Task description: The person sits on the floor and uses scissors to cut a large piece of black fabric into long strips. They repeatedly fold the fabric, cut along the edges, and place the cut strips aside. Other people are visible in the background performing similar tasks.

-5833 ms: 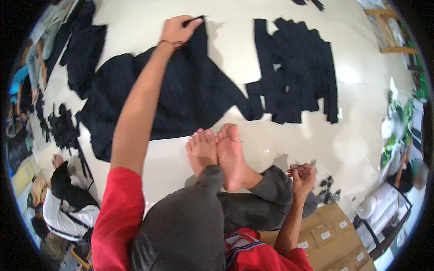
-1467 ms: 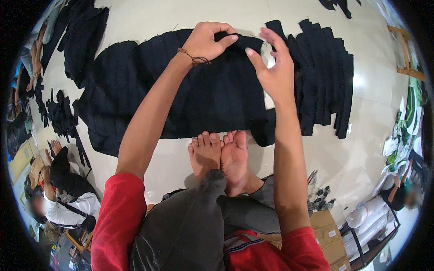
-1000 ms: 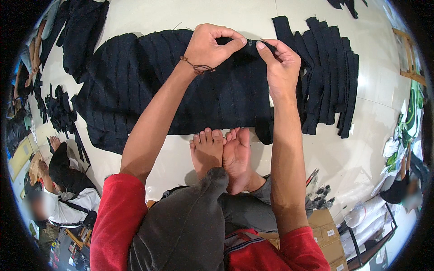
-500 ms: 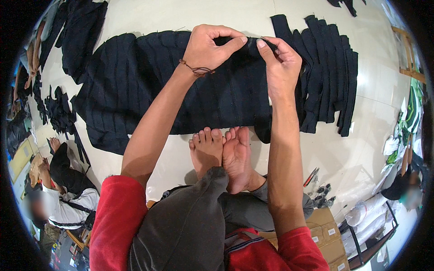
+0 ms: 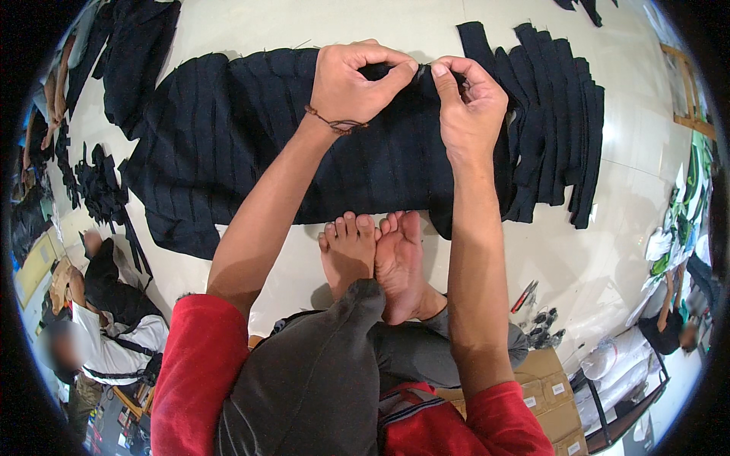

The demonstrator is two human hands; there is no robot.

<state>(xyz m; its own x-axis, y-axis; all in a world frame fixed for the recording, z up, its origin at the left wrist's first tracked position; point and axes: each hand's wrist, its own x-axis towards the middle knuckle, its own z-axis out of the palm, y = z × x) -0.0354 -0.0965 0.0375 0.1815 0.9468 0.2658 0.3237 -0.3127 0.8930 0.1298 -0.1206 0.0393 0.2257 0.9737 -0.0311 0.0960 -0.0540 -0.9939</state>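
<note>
Here, two hands (image 5: pixel 356 80) (image 5: pixel 474 106), fingers tight on black cloth (image 5: pixel 365 163), near two bare feet (image 5: pixel 399 266).

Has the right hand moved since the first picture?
Yes: the right hand moved forward, away from the cardboard box, to the far edge of the black cloth.

1. The left forearm (image 5: pixel 266 205) slants up and inward from the lower left.
2. The left hand (image 5: pixel 357 80) shows its back, thumb and forefinger tips pinched together.
3. The right forearm (image 5: pixel 480 266) rises almost straight up.
4. The right hand (image 5: pixel 473 110) pinches likewise, its other fingers curled.
5. Both pinches sit just beside each other, apart.
6. The bare feet (image 5: pixel 347 251) rest together between the forearms.
</note>
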